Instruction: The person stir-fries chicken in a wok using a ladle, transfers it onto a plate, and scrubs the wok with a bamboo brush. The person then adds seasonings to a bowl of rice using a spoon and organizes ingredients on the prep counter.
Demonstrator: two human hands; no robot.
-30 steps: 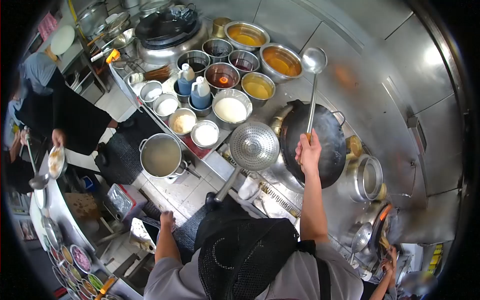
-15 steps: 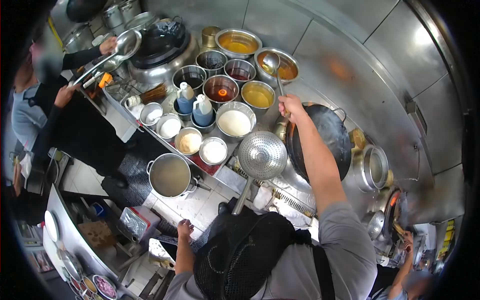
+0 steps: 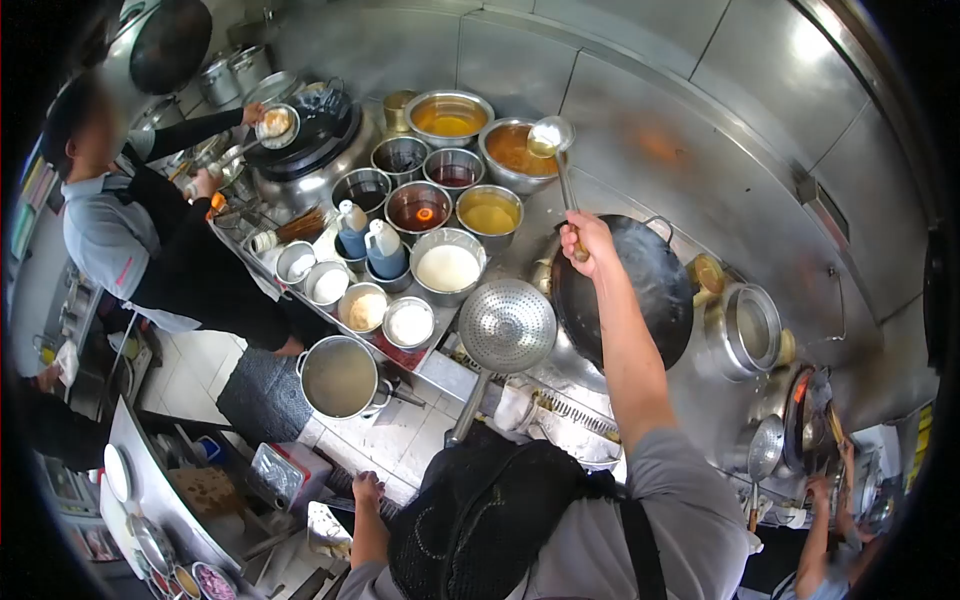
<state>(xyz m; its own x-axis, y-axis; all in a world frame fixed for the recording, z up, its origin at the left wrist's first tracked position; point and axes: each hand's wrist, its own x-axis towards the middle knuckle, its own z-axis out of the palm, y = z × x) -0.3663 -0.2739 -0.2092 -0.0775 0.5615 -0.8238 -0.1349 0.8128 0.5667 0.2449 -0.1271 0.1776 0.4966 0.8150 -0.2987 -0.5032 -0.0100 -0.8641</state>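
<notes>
My right hand grips the handle of a metal ladle. Yellowish liquid shows in the ladle's bowl, which is raised beside the rim of a steel basin of orange-brown oil. Below my right forearm, a dark wok gives off smoke or steam. At the lower left, my left hand hangs low beside my body, fingers loosely bent and apart, with nothing visible in them. A perforated strainer rests between the counter and my body, its handle pointing towards me.
Steel pots of sauces and several small bowls of white powder crowd the counter. Two squeeze bottles stand among them. A large pot of cloudy liquid is in front at left. Another person works at left; another's arms show at lower right.
My right hand has lifted the ladle out of the oil basin, and its bowl now carries liquid. The person at left now holds a ladle with food in it. My view has shifted slightly.
</notes>
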